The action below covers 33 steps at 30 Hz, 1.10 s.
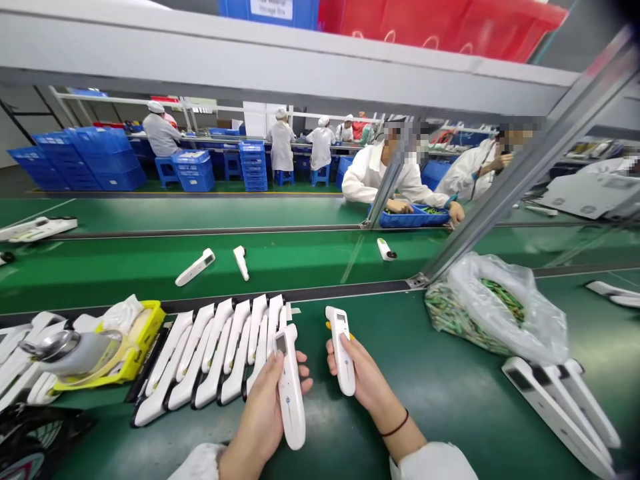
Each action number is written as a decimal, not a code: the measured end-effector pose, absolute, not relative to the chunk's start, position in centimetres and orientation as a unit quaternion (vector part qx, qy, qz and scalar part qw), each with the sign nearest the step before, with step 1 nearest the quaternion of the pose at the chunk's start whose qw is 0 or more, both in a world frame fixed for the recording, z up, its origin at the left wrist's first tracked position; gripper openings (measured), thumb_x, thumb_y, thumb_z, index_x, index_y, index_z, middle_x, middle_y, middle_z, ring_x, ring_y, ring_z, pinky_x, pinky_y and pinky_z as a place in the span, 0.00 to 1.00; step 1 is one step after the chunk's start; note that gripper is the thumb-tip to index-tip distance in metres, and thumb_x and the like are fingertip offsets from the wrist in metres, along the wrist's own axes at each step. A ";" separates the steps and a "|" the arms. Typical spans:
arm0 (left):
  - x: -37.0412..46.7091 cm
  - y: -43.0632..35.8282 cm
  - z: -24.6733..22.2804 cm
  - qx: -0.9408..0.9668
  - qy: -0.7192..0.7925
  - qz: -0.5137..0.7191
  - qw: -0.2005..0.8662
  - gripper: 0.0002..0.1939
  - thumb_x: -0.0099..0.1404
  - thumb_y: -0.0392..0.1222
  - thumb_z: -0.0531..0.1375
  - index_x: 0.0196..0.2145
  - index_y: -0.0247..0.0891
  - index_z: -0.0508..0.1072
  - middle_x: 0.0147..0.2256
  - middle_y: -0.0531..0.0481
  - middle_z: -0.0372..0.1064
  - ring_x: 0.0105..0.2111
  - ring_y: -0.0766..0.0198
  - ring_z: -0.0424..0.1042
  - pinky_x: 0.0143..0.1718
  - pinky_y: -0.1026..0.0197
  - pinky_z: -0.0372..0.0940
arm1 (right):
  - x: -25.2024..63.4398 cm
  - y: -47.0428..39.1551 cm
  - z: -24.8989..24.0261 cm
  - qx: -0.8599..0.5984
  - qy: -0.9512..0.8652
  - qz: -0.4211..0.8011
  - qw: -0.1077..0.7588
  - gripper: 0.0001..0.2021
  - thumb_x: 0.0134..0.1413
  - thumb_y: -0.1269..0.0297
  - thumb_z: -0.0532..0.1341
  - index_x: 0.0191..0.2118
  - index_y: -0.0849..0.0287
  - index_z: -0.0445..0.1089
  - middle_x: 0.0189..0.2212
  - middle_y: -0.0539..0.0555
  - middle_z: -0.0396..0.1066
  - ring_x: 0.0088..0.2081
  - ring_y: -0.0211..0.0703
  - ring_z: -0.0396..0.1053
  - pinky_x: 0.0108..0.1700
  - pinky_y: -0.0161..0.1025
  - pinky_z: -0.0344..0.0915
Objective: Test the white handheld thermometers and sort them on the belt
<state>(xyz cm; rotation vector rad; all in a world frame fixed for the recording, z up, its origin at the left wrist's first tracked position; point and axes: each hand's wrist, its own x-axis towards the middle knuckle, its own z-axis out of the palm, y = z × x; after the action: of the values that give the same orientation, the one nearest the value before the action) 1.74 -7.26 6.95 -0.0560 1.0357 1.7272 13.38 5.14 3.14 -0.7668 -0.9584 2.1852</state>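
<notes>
My left hand (267,407) is closed around a white infrared thermometer (291,400), its small dark display at the top end. In my right hand (364,373) is a second white infrared thermometer (343,353), held upright with the display facing me. Something yellow shows behind its upper part, mostly hidden. The two thermometers are apart, above the green table (370,437). Just left of my left hand lies a row of several white thermometers (210,360), leaning side by side with black ends. Three longer white devices (555,407) lie to the far right.
A clear plastic bag (500,307) of green batteries stands to the right, near a slanted metal post (500,180). At left is a yellow tray (145,353) with a bottle (75,350). Loose thermometers lie on the green belt (305,260). A co-worker (380,170) reaches into a blue bin (415,217).
</notes>
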 end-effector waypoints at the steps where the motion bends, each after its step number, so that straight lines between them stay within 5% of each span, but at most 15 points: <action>1: 2.0 -7.3 6.3 0.010 0.438 0.721 0.536 0.12 0.66 0.42 0.58 0.42 0.30 0.71 0.35 0.43 0.73 0.29 0.65 0.72 0.31 0.63 0.72 | 13.3 5.0 3.2 -0.297 -0.371 0.823 0.311 0.18 0.47 0.52 0.67 0.33 0.61 0.64 0.25 0.48 0.69 0.19 0.32 0.65 0.20 0.29 0.62; 8: 2.3 -7.7 4.8 0.160 0.462 0.677 0.550 0.20 0.62 0.50 0.61 0.47 0.35 0.68 0.37 0.45 0.72 0.26 0.66 0.71 0.29 0.63 0.68 | 13.4 4.3 2.9 -0.323 -0.411 0.813 0.255 0.18 0.50 0.50 0.64 0.27 0.62 0.64 0.18 0.47 0.66 0.15 0.31 0.63 0.17 0.28 0.60; 15: 1.5 -7.8 4.8 0.142 0.500 0.666 0.536 0.38 0.64 0.50 0.58 0.65 0.48 0.43 0.38 0.46 0.70 0.28 0.63 0.70 0.27 0.59 0.71 | 13.4 4.1 3.6 -0.363 -0.374 0.822 0.230 0.16 0.47 0.53 0.65 0.29 0.61 0.65 0.23 0.48 0.69 0.17 0.33 0.65 0.18 0.30 0.64; 25: 1.0 -7.8 5.6 0.110 0.509 0.656 0.546 0.39 0.62 0.43 0.60 0.65 0.46 0.45 0.41 0.45 0.69 0.30 0.64 0.69 0.24 0.64 0.70 | 13.8 4.6 4.1 -0.386 -0.336 0.831 0.216 0.14 0.48 0.55 0.63 0.32 0.60 0.63 0.22 0.48 0.68 0.14 0.32 0.62 0.15 0.29 0.60; 33: 1.2 -8.2 5.1 0.159 0.496 0.661 0.541 0.36 0.64 0.42 0.59 0.64 0.55 0.44 0.49 0.45 0.65 0.26 0.70 0.67 0.23 0.66 0.66 | 13.7 3.5 4.5 -0.323 -0.432 0.813 0.218 0.11 0.53 0.58 0.63 0.36 0.58 0.62 0.24 0.46 0.66 0.18 0.31 0.63 0.20 0.30 0.61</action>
<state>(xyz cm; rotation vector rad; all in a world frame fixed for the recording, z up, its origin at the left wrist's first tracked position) 1.16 -8.15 5.06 0.3777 1.1787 1.5702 13.74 3.45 4.47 -0.8947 -1.1959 2.2521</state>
